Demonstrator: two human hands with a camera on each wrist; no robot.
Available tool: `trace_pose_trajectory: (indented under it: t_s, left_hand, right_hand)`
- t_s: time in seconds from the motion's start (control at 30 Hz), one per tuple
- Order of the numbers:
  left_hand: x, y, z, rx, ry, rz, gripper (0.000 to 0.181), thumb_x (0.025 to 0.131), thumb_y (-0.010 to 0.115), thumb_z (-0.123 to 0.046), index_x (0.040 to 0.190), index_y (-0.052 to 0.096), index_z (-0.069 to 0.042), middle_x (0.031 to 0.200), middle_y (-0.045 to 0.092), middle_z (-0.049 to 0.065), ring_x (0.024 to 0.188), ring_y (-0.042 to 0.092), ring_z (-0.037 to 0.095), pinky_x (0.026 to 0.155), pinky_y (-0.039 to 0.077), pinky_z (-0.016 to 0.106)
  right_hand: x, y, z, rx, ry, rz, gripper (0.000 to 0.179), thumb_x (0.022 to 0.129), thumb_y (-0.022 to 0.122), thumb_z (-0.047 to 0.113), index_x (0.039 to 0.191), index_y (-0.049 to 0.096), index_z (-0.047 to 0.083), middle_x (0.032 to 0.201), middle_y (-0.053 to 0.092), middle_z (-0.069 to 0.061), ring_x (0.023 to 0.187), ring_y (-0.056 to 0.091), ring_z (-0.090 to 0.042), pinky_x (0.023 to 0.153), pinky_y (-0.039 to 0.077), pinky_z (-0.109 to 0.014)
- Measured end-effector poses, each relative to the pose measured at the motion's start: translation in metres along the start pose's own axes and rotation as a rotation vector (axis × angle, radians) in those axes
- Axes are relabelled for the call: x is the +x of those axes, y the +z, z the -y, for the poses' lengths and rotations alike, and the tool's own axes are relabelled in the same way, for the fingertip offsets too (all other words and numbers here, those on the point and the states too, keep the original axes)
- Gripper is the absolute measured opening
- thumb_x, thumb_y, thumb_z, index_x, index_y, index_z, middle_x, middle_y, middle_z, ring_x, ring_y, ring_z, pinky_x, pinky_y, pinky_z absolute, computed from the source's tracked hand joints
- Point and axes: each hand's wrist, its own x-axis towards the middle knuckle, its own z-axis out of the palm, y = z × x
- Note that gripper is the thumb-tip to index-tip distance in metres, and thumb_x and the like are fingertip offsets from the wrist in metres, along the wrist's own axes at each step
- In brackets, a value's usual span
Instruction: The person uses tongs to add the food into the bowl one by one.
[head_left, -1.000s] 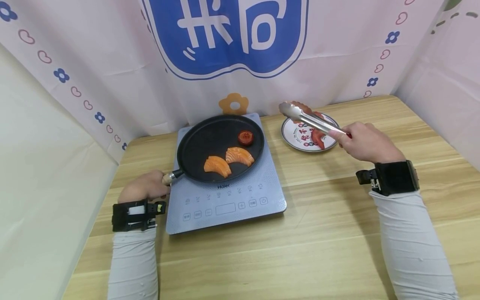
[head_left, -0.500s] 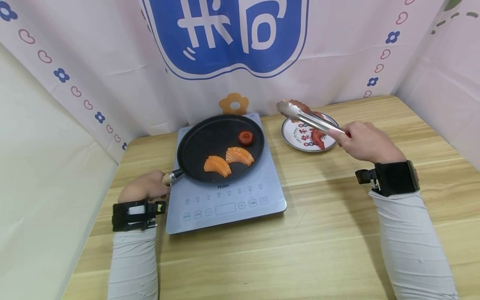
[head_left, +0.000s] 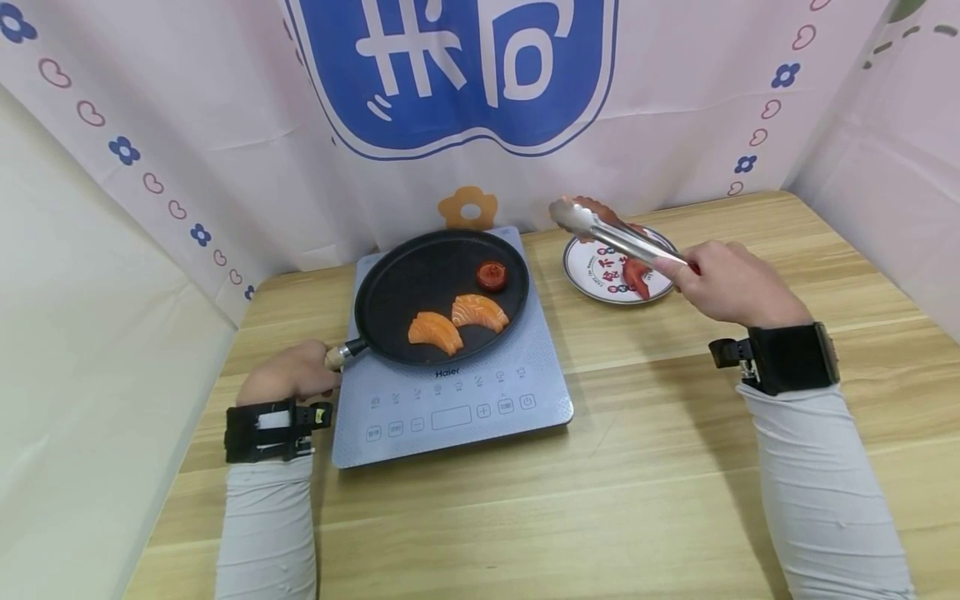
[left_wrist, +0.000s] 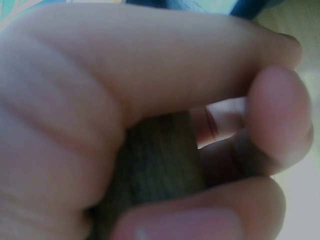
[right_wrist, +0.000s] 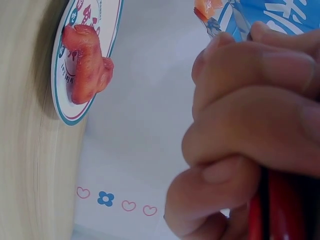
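My left hand (head_left: pixel 292 371) grips the wooden handle (head_left: pixel 337 357) of a round black frying pan (head_left: pixel 420 275). Its curled fingers and thumb wrap the handle in the left wrist view. Two orange salmon slices (head_left: pixel 480 312) and a round red piece (head_left: pixel 491 276), perhaps tomato, lie in the pan. My right hand (head_left: pixel 735 283) holds metal tongs (head_left: pixel 626 240) with red on the handles. Their tips are raised over the plate's far left side, with an orange-pink food piece (right_wrist: pixel 207 7) at them. Below, a reddish chicken wing (right_wrist: pixel 86 62) rests on a white patterned plate (head_left: pixel 588 279).
The pan stands on a light blue-grey induction cooker (head_left: pixel 457 433) with touch controls at its front. Both are on a wooden table (head_left: pixel 600 517). A printed white curtain (head_left: pixel 637 150) hangs close behind the cooker and plate.
The tong tips have moved slightly left and up, away from the plate. The left hand, the pan and its contents stay where they were.
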Motion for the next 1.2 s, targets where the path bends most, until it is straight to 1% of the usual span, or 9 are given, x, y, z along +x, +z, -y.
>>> trace_pose_trajectory:
  t_s: [0.17, 0.57, 0.9, 1.07, 1.2]
  left_hand:
    - [0.000, 0.000, 0.000, -0.002, 0.003, 0.001, 0.024, 0.092, 0.056, -0.011, 0.069, 0.052, -0.014, 0.059, 0.051, -0.005, 0.052, 0.046, 0.008, 0.052, 0.041, 0.023]
    - [0.000, 0.001, 0.001, -0.001, -0.017, -0.011, 0.024, 0.094, 0.056, -0.012, 0.071, 0.051, -0.014, 0.062, 0.052, -0.004, 0.054, 0.047, 0.010, 0.053, 0.042, 0.024]
    - [0.000, 0.001, 0.002, -0.006, -0.022, -0.011, 0.024, 0.094, 0.057, -0.012, 0.071, 0.050, -0.015, 0.062, 0.050, -0.004, 0.054, 0.047, 0.010, 0.053, 0.042, 0.024]
    - [0.001, 0.001, 0.001, -0.002, -0.022, -0.012, 0.024, 0.094, 0.057, -0.012, 0.071, 0.050, -0.014, 0.061, 0.051, -0.004, 0.054, 0.047, 0.010, 0.053, 0.042, 0.024]
    - [0.001, 0.001, 0.001, -0.002, -0.021, -0.014, 0.023, 0.094, 0.057, -0.012, 0.071, 0.052, -0.014, 0.061, 0.052, -0.004, 0.054, 0.048, 0.010, 0.053, 0.043, 0.024]
  right_hand:
    - [0.000, -0.001, 0.002, -0.001, 0.006, 0.004, 0.055, 0.109, 0.043, 0.055, 0.084, 0.060, 0.009, 0.066, 0.043, -0.002, 0.061, 0.044, -0.023, 0.054, 0.032, -0.035]
    - [0.000, -0.001, 0.010, -0.007, 0.007, -0.008, 0.056, 0.108, 0.044, 0.056, 0.084, 0.061, 0.008, 0.068, 0.044, -0.004, 0.061, 0.045, -0.024, 0.054, 0.032, -0.035]
    - [0.001, 0.000, 0.016, -0.018, -0.004, -0.018, 0.059, 0.108, 0.042, 0.059, 0.080, 0.058, 0.010, 0.070, 0.045, -0.005, 0.063, 0.045, -0.024, 0.055, 0.032, -0.036]
    - [0.001, -0.001, 0.018, -0.006, -0.002, -0.005, 0.056, 0.109, 0.044, 0.056, 0.084, 0.061, 0.009, 0.068, 0.045, -0.004, 0.061, 0.045, -0.024, 0.054, 0.032, -0.035]
    - [0.001, -0.002, 0.020, -0.001, -0.002, 0.000, 0.058, 0.108, 0.043, 0.058, 0.086, 0.063, 0.008, 0.067, 0.044, -0.004, 0.060, 0.045, -0.024, 0.053, 0.032, -0.034]
